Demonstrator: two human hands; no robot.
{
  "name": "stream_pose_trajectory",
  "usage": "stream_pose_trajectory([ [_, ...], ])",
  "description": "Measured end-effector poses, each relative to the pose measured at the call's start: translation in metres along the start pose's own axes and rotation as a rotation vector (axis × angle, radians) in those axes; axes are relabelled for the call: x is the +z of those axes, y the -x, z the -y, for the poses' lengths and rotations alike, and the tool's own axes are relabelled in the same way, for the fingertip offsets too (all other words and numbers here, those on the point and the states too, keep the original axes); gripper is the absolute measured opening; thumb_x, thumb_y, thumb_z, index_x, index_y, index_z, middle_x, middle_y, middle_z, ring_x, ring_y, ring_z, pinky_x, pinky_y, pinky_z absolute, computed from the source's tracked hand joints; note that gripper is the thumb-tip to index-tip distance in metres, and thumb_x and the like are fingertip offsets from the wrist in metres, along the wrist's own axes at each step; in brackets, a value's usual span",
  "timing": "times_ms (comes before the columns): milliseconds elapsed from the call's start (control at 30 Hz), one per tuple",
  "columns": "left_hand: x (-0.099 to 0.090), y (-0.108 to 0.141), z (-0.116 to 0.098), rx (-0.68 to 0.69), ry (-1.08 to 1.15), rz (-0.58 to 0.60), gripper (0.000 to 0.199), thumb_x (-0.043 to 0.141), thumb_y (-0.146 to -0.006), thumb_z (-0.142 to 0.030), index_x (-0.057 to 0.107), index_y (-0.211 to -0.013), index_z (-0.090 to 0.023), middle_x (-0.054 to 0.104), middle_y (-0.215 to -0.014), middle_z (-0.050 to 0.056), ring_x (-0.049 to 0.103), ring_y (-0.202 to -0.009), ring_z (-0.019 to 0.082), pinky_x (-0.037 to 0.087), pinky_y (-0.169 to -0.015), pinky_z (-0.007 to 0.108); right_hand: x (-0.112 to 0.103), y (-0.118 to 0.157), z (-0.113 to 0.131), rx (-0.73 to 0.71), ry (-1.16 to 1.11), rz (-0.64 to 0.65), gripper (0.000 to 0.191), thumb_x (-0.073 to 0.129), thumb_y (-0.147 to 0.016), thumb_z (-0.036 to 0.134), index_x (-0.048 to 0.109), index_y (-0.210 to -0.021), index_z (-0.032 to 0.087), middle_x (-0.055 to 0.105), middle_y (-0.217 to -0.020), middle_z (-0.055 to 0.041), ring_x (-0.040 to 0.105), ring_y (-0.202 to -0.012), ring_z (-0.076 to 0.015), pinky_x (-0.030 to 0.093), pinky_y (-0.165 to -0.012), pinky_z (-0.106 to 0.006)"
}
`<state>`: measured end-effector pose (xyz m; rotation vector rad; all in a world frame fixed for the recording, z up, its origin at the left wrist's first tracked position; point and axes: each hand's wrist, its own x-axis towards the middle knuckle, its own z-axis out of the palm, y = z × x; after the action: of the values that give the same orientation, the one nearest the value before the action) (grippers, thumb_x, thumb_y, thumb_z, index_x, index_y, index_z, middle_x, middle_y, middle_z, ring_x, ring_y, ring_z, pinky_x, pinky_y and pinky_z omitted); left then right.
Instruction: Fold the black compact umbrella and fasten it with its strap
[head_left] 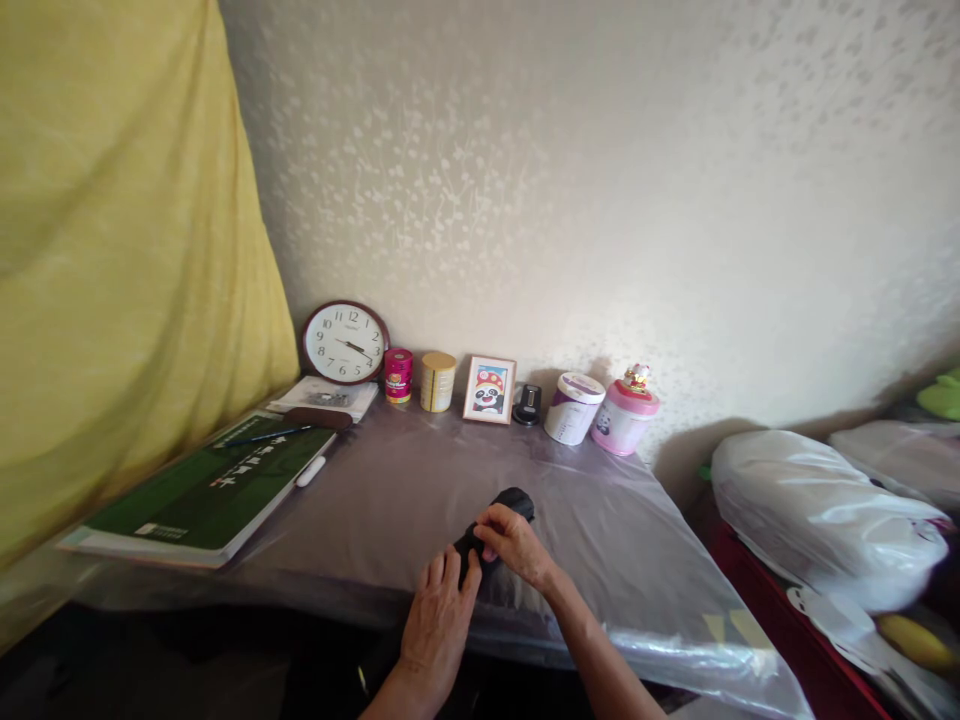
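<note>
A black folded umbrella (516, 500), a soft rolled bundle by its look, lies slantwise near the front edge of the table. My left hand (441, 610) is bent over its near end, the fingers gripping the dark cloth. Farther up, my right hand (511, 542) pinches at the umbrella's side with thumb and forefinger together. What exactly sits between those fingertips is too small to make out. Both hands partly cover the bundle, and its far rounded end shows beyond the right hand.
Plastic film covers the table (600, 540). A green book (217, 490) and a white pen-like object (310, 472) lie left. Along the wall stand a clock (346, 342), tins (438, 382), a panda picture frame (489, 390) and tubs (574, 410). White bags (817, 510) sit right.
</note>
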<state>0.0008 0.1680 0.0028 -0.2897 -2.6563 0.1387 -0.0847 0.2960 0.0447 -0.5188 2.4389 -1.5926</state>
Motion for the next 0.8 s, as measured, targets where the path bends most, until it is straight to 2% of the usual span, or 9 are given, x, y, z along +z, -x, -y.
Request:
stream_pose_trajectory([
  [133, 0.002, 0.002, 0.000, -0.001, 0.006, -0.009, 0.046, 0.042, -0.076, -0.003, 0.051, -0.118, -0.021, 0.056, -0.111, 0.010, 0.054, -0.099, 0.022, 0.047, -0.083, 0.038, 0.004, -0.008, -0.001, 0.071, 0.105, 0.008, 0.002, 0.054, -0.073, 0.017, 0.052, -0.073, 0.018, 0.050, -0.052, 0.0070, 0.050, -0.039, -0.0064, 0.037, -0.039, -0.016],
  [233, 0.002, 0.002, 0.000, -0.004, 0.019, -0.005, 0.047, 0.042, -0.076, -0.002, 0.051, -0.119, -0.020, 0.056, -0.113, 0.011, 0.053, -0.101, 0.023, 0.046, -0.085, 0.038, 0.007, -0.014, -0.001, 0.107, 0.195, -0.005, 0.011, 0.055, -0.072, 0.013, 0.053, -0.081, 0.018, 0.053, -0.056, 0.0063, 0.050, -0.038, -0.0067, 0.036, -0.037, -0.017],
  [333, 0.001, 0.000, 0.003, -0.004, 0.046, 0.008, 0.051, 0.042, -0.077, -0.004, 0.046, -0.124, -0.023, 0.056, -0.112, 0.011, 0.053, -0.099, 0.022, 0.046, -0.084, 0.038, 0.008, -0.016, 0.001, 0.058, 0.318, -0.021, 0.003, 0.055, -0.074, 0.015, 0.056, -0.074, 0.018, 0.058, -0.063, 0.0026, 0.050, -0.040, -0.0060, 0.038, -0.041, -0.017],
  [400, 0.000, -0.001, 0.004, -0.005, 0.072, 0.023, 0.051, 0.043, -0.077, -0.006, 0.044, -0.125, -0.024, 0.056, -0.110, 0.009, 0.054, -0.096, 0.021, 0.046, -0.083, 0.037, 0.008, -0.015, 0.003, 0.020, 0.341, -0.031, 0.008, 0.052, -0.078, 0.019, 0.059, -0.075, 0.018, 0.060, -0.068, 0.0007, 0.051, -0.043, -0.0065, 0.040, -0.043, -0.018],
  [567, -0.004, -0.004, 0.007, -0.011, 0.137, 0.061, 0.050, 0.047, -0.076, -0.010, 0.045, -0.124, -0.023, 0.055, -0.110, 0.007, 0.052, -0.099, 0.021, 0.045, -0.085, 0.036, 0.007, -0.012, 0.006, -0.186, 0.422, -0.031, 0.008, 0.056, -0.074, 0.019, 0.064, -0.071, 0.018, 0.061, -0.078, -0.0022, 0.059, -0.071, -0.0127, 0.047, -0.065, -0.022],
  [667, -0.008, -0.002, 0.012, -0.019, 0.181, 0.081, 0.053, 0.049, -0.075, -0.014, 0.041, -0.127, -0.024, 0.054, -0.112, 0.007, 0.050, -0.101, 0.021, 0.043, -0.087, 0.036, 0.001, -0.015, 0.004, -0.005, 0.246, -0.067, 0.014, 0.052, -0.076, 0.022, 0.063, -0.084, 0.019, 0.059, -0.067, 0.0007, 0.055, -0.053, -0.0095, 0.046, -0.049, -0.020],
  [733, -0.009, 0.002, 0.018, -0.045, 0.252, 0.119, 0.060, 0.050, -0.074, -0.017, 0.035, -0.131, -0.024, 0.052, -0.116, 0.008, 0.049, -0.105, 0.022, 0.041, -0.090, 0.037, -0.006, -0.017, 0.001, 0.110, 0.111, -0.135, 0.020, 0.047, -0.078, 0.023, 0.061, -0.091, 0.018, 0.058, -0.062, 0.0026, 0.051, -0.044, -0.0080, 0.043, -0.042, -0.019],
  [800, -0.009, 0.008, 0.025, -0.071, 0.330, 0.167, 0.065, 0.051, -0.072, -0.018, 0.030, -0.134, -0.023, 0.049, -0.121, 0.009, 0.047, -0.109, 0.023, 0.039, -0.092, 0.038, -0.014, -0.017, 0.000, 0.107, 0.053, -0.195, 0.021, 0.046, -0.077, 0.022, 0.061, -0.090, 0.017, 0.060, -0.065, 0.0014, 0.053, -0.047, -0.0080, 0.045, -0.045, -0.019],
])
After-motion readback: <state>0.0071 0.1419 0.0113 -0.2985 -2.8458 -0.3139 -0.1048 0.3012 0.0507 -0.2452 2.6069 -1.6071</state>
